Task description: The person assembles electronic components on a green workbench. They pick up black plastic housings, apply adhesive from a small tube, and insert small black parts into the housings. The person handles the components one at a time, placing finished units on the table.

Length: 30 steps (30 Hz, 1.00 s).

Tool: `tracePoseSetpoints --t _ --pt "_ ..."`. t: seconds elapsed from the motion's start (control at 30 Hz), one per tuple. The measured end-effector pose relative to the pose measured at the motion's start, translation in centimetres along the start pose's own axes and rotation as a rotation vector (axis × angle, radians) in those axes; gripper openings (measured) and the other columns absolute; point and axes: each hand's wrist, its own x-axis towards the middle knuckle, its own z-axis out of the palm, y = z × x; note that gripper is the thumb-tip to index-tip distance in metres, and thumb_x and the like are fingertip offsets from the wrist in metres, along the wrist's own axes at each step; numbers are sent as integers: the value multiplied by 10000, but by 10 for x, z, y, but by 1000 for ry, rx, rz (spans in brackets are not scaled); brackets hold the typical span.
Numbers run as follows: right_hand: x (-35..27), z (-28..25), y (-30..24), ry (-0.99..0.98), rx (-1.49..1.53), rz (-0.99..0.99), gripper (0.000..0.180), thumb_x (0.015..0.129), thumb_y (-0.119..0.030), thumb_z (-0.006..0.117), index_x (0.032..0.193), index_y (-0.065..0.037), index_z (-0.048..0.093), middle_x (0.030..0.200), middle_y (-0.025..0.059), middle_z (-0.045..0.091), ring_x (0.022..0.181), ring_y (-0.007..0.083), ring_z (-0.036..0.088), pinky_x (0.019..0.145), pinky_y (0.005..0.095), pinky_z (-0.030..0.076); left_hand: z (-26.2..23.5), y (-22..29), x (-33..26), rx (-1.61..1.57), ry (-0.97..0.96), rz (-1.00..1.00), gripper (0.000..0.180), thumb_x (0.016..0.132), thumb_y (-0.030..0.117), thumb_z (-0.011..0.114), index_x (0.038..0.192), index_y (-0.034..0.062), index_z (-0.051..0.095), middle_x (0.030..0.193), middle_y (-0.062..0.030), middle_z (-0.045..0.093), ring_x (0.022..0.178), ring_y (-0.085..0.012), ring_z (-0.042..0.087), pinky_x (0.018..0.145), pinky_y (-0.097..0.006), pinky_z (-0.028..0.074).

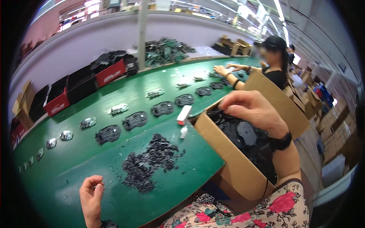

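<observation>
My left hand (91,197) hovers over the near left of the green table, fingers loosely bent and nothing seen in them. To its right lies a loose heap of small black plastic pieces (146,163). Over a cardboard box (228,152) at the right, my right hand (253,110) has its fingers curled together; what they hold, if anything, is hidden. The box contains black plastic parts (247,133). Beyond the heap, black molded housings (135,120) stand in a row, with a second row of shiny circuit board assemblies (118,109) behind them.
A small white and red box (184,115) and a white bottle (183,132) stand near the cardboard box. Red and black bins (57,97) line the far side, with a pile of green boards (167,51) farther along. A co-worker (272,60) handles parts at the far right.
</observation>
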Motion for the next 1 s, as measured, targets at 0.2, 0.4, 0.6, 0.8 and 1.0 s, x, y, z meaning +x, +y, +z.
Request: tracePoseSetpoints --t 0.2,0.4,0.6,0.8,1.0 --pt "-178 -84 81 448 113 404 332 910 -223 665 1130 17 598 977 41 623 883 105 578 766 249 485 150 57 40 -60 -517 163 393 811 17 672 1185 7 550 1267 -94 501 1109 -183 538 897 -328 504" --pt "-223 -102 133 597 229 668 521 871 -261 708 1227 68 519 1103 121 607 935 151 598 727 272 518 324 65 42 428 -789 728 853 740 284 813 1409 39 346 1432 -216 344 1307 -361 387 1074 -481 361" --pt "-168 -133 202 534 -290 652 853 762 -441 773 1311 114 430 1176 250 577 1066 267 590 909 349 479 452 50 32 821 -743 614 1232 555 605 829 1505 149 190 1550 -247 33 1354 -593 106 1026 -722 189" --pt "-122 -134 245 316 -289 595 1171 664 -478 810 1424 147 176 1081 303 610 898 309 660 767 349 533 477 48 38 988 -671 618 1284 517 605 847 1514 168 166 1560 -231 8 1372 -577 86 974 -758 222" --pt "-126 -115 235 455 -184 576 1164 683 -396 834 1471 75 117 1417 359 341 1318 378 402 1057 379 371 463 79 58 998 -494 855 1262 471 519 886 1496 175 234 1546 -221 113 1330 -516 228 997 -643 293"
